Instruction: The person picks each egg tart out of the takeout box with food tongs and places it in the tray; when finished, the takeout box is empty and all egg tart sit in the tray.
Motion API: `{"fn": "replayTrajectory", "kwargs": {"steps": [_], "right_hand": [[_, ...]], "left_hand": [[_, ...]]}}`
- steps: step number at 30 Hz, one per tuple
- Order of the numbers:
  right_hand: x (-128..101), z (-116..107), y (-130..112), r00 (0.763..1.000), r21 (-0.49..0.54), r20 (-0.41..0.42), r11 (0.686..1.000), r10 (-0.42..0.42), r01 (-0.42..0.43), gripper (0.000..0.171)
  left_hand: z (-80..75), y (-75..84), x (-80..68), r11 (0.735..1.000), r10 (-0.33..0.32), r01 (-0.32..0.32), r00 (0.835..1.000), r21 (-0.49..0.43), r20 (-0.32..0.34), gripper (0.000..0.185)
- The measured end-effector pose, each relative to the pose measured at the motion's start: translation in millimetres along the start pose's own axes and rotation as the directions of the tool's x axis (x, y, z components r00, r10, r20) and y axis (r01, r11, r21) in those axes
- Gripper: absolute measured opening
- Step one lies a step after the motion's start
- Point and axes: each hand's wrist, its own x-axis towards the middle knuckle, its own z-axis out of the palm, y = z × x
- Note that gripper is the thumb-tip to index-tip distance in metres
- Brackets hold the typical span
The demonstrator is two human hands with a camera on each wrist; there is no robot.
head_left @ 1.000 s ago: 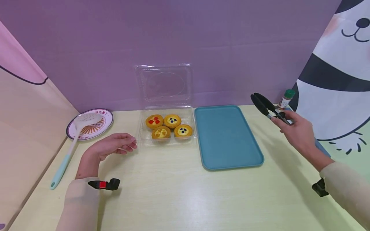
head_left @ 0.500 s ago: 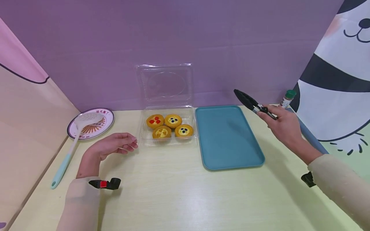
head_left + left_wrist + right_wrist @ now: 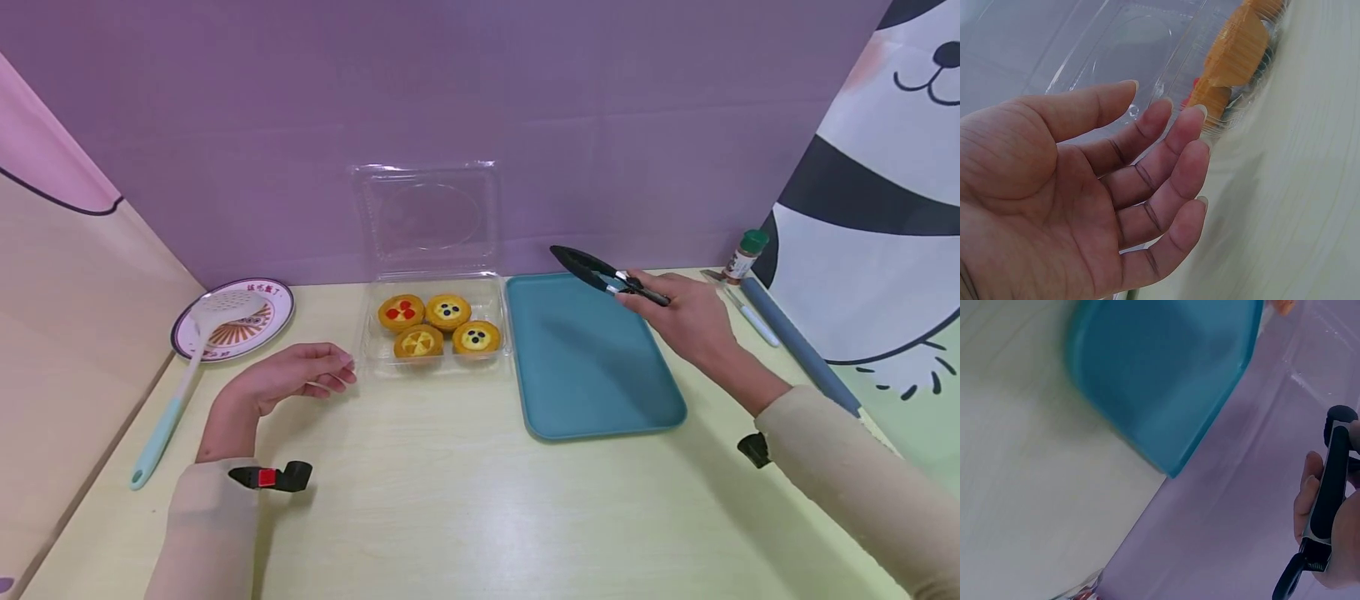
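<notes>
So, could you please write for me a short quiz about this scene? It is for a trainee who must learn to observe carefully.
1. Multiple choice. How many tarts are in the clear container?
A) two
B) four
C) six

2. True or false. The left hand is gripping one of the tarts.

3. Fill in the blank. To the right of the container lies a blue tray, and the right hand holds a pair of black ____.

Key:
1. B, four.
2. False; it holds nothing, its fingers loosely curled beside the container.
3. tongs
</notes>
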Motion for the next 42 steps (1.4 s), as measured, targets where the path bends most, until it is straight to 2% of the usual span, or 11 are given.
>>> {"fn": "replayTrajectory", "kwargs": {"steps": [13, 20, 28, 32, 36, 42], "right_hand": [[23, 22, -24, 0.986, 0.074, 0.108, 0.988, 0.13, -0.138, 0.072], [27, 30, -30, 0.99, 0.137, 0.093, 0.983, 0.108, -0.12, 0.069], [36, 40, -46, 0.969, 0.076, 0.182, 0.98, 0.166, -0.182, 0.076], [41, 47, -55, 0.958, 0.07, 0.248, 0.984, 0.144, -0.166, 0.073], [45, 54, -66, 0.943, 0.052, 0.321, 0.992, 0.089, -0.111, 0.072], [54, 64, -85, 0.907, 0.051, 0.419, 0.996, 0.043, -0.07, 0.076]], "left_hand": [[-0.9, -0.2, -1.4, 1.0, 0.0, 0.0, 1.0, -0.007, -0.002, 0.046], [-0.9, -1.1, -0.9, 1.0, 0.008, -0.008, 1.0, -0.007, 0.001, 0.047], [0.4, 0.2, -2.6, 1.0, -0.002, 0.002, 1.0, -0.009, -0.009, 0.047], [1.3, 1.1, -2.3, 1.0, -0.014, 0.014, 1.0, -0.01, -0.013, 0.047], [1.8, 1.2, -0.8, 1.0, -0.028, 0.028, 1.0, -0.007, -0.015, 0.047], [2.9, 2.4, 2.0, 0.999, -0.038, 0.039, 0.999, 0.006, -0.015, 0.046]]}}
